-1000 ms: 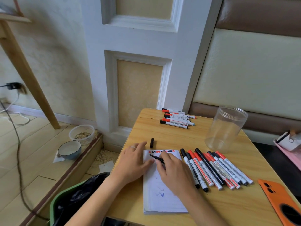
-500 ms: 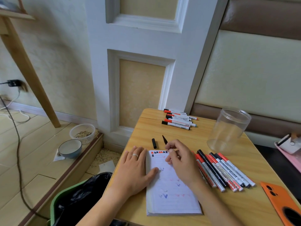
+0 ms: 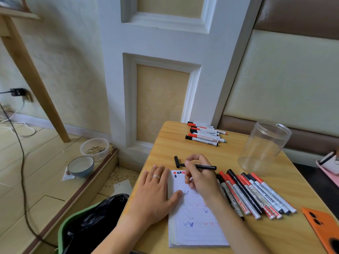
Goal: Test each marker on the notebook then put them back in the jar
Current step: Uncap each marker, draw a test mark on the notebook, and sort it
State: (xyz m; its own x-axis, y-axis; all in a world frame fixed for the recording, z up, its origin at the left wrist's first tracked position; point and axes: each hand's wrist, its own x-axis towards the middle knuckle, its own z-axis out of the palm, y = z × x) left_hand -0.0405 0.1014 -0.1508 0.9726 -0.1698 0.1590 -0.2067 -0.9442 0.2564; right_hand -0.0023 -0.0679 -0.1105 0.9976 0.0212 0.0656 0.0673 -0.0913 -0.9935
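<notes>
On the wooden table (image 3: 183,147) the empty clear jar (image 3: 264,145) stands far right. The left hand (image 3: 156,195) lies flat on the notebook (image 3: 196,226); the right hand (image 3: 200,176) pinches a black marker (image 3: 205,167), its tip beside the loose cap (image 3: 176,161).

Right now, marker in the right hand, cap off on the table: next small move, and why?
Probably recap it: the right hand pinches the black marker with its tip close beside the loose cap, off the notebook, which the left hand holds flat.
</notes>
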